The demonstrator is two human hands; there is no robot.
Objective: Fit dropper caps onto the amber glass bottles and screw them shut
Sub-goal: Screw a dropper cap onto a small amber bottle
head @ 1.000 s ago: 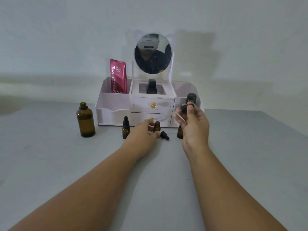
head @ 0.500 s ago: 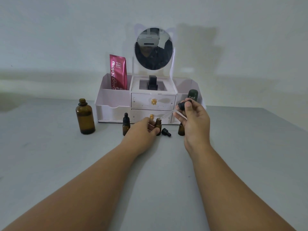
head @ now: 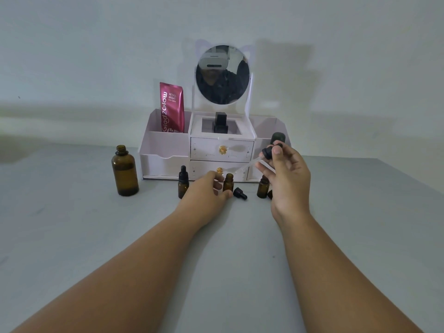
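Observation:
My left hand [head: 206, 191] grips a small open amber bottle [head: 228, 182] standing on the grey table. My right hand [head: 286, 179] holds a black dropper cap [head: 268, 152] raised above and right of that bottle, its clear glass pipette [head: 245, 165] slanting down-left toward the bottle's mouth. A capped small amber bottle [head: 183, 182] stands left of my left hand. Another small amber bottle [head: 263, 187] stands partly behind my right hand. A loose black dropper cap [head: 239, 193] lies on the table between my hands. A large open amber bottle [head: 125, 171] stands at the left.
A white cosmetic organiser [head: 165, 150] with drawers and a round mirror [head: 222, 75] stands behind the bottles against the wall. It holds a red sachet [head: 171, 108], a black item [head: 220, 123] and a dark green bottle [head: 278, 138]. Grey table surface [head: 240, 248] lies in front.
The dropper cap in my right hand has edged slightly left and its pipette tip has come closer to the bottle in my left hand. My left hand stays on that bottle.

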